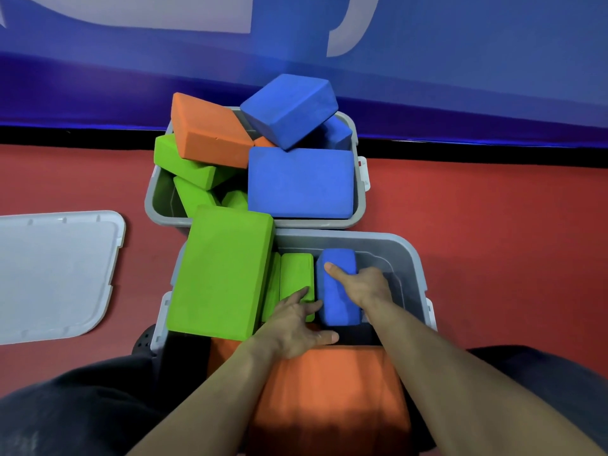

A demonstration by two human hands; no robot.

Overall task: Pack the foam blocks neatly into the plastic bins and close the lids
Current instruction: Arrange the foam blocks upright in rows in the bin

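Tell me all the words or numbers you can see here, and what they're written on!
No text can be read here.
Far bin: a white tag on its right rim has a small red mark, too small and blurred to read.
Blue wall: large pale shapes, cut off by the frame; I cannot tell if they are letters.
Foam blocks, near bin and lid: no print visible.

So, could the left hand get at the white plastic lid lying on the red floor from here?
Probably yes. The left hand rests open on the upright green foam block, holding nothing, and the white plastic lid lies uncovered on its own side, with only bare red floor between.
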